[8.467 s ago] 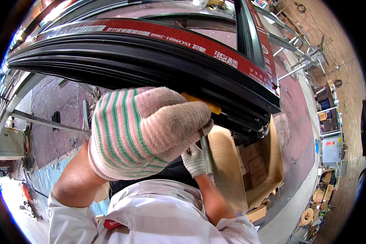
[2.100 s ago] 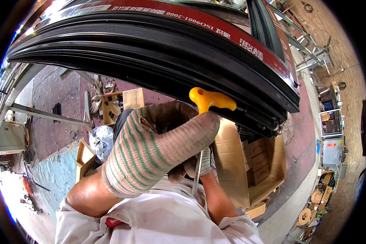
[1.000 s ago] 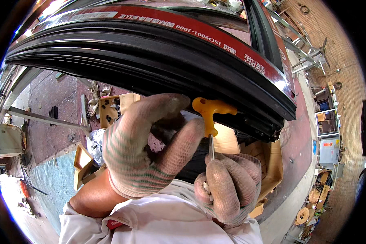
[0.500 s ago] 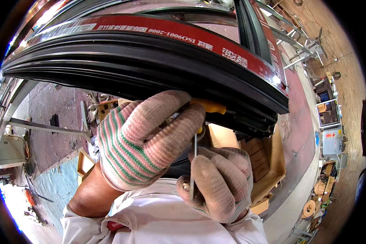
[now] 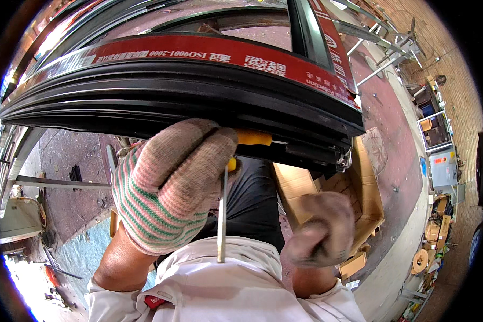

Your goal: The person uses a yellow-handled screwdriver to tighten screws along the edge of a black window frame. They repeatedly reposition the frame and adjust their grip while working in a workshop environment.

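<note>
Left hand point(image 5: 169, 185) wrapped round yellow tool point(image 5: 255, 138); black frame point(image 5: 198, 96) past its fingers. Right hand point(image 5: 333, 231) blurry, can't tell grip; box point(image 5: 371, 188) behind.

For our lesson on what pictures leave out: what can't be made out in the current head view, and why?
Head view: the middle of the yellow handle, behind the left hand.
Head view: the right hand, too blurred to tell if it holds anything.
Head view: part of the inside of the box, behind the right hand.
Head view: the far end of the upright, cut off by the top edge.
</note>
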{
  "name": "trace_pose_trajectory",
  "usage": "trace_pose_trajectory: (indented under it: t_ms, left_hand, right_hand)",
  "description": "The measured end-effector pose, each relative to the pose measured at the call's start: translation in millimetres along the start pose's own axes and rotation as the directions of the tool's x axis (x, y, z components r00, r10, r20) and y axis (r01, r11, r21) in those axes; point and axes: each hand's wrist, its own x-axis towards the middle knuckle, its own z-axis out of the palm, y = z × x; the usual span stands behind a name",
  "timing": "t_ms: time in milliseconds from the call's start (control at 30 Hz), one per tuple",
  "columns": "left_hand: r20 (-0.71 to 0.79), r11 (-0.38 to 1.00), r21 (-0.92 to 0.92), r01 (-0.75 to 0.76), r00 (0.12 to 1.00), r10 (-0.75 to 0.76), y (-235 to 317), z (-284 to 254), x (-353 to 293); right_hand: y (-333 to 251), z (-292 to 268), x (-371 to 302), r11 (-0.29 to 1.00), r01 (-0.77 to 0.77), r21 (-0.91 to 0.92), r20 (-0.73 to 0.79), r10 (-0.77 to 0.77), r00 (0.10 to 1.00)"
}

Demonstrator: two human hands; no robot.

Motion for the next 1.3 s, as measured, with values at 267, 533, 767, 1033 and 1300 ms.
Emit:
trace_pose_trajectory:
  t_ms: [267,533,767,1033,1300]
  left_hand:
    - [-0.089,0.997,0.067,-0.035,0.995,0.041,1.8,10.3,-0.4]
    - [-0.052,0.998,0.056,-0.003,0.999,0.006,6.3,8.8,-0.9]
    - [-0.044,0.998,0.057,0.006,0.999,-0.003,6.3,9.7,-1.8]
    - [-0.077,0.993,0.117,-0.008,0.997,0.017,8.6,10.9,1.7]
    - [-0.064,0.996,0.078,-0.043,0.997,0.048,6.9,11.9,1.8]
  right_hand:
    - [57.4,-5.9,78.2,0.668,-0.514,0.538,-0.220,0.700,0.679]
    - [103.0,1.4,136.3,0.738,-0.559,0.378,0.133,0.554,0.822]
    - [108.7,-3.4,146.3,0.812,-0.520,0.266,0.160,0.495,0.854]
    - [101.5,-19.0,151.5,0.775,-0.456,0.439,0.144,0.440,0.886]
    - [84.7,-25.4,155.7,0.604,-0.372,0.705,0.169,0.366,0.915]
